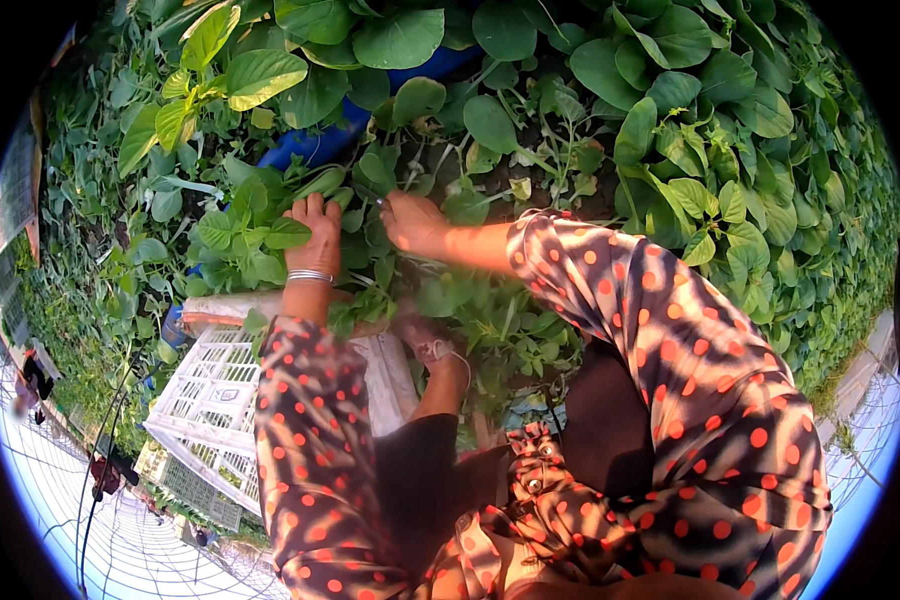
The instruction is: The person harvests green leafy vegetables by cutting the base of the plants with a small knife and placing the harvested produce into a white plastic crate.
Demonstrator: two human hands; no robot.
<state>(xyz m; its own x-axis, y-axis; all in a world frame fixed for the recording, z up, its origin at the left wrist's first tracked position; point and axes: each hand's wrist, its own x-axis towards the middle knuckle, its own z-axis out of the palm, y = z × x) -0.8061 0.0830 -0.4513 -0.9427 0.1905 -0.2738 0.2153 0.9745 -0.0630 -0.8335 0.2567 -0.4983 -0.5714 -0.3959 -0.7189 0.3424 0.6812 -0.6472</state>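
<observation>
My left hand [315, 232], with metal bangles at the wrist, is closed around the pale stalks of a leafy green plant [328, 180]; more broad leaves spread over its back and wrist. A short way to the right, my right hand [412, 223] is shut on a small knife [378, 201], whose dark, thin blade points left toward the stalks. The blade's tip is lost among the leaves. Low leafy greens [487, 124] grow out of dark soil just beyond both hands.
A white plastic crate [210, 397] lies tilted at the left, beside a pale sack-like sheet [390, 375]. A blue pipe [322, 142] runs through the plants behind the hands. Dense foliage [795, 195] fills the right side. Several people are far off at the lower left, near netting.
</observation>
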